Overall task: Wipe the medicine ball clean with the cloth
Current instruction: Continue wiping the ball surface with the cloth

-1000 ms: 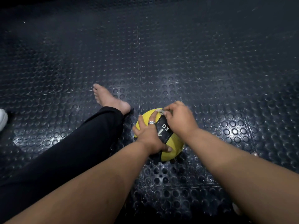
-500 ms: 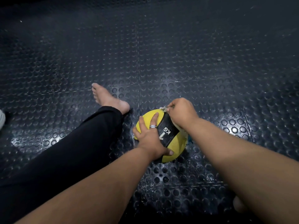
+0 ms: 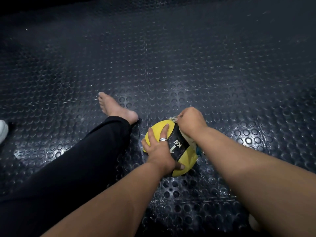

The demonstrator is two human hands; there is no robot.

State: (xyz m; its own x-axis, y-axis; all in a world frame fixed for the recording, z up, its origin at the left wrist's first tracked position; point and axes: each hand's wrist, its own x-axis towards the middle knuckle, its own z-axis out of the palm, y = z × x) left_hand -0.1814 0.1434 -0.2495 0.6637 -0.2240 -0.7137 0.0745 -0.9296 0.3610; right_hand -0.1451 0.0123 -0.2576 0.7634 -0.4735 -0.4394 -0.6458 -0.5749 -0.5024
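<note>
Farthest left, a white object (image 3: pixel 3 131) is cut off by the frame edge, too little of it showing to tell what it is. Next to the right, a leg in black trousers (image 3: pixel 82 161) stretches away across the dark studded floor mat (image 3: pixel 188 65), ending in a bare foot (image 3: pixel 116 108) whose heel lies just left of the ball. Near the middle, the yellow medicine ball (image 3: pixel 185 161) sits on the mat, with a black panel marked "1 KG" facing up. The left hand (image 3: pixel 159 149) lies on the ball's left side, fingers spread across the yellow surface, a ring (image 3: pixel 162 139) on one finger and the thumb wrapped round the near side. To its right, the right hand (image 3: pixel 191 120) sits at the far top of the ball, fingers curled and pinching a frayed pale cloth (image 3: pixel 173 119), which peeks out past the knuckles and shows again under the wrist, with a blue bit at the ball's right edge.
</note>
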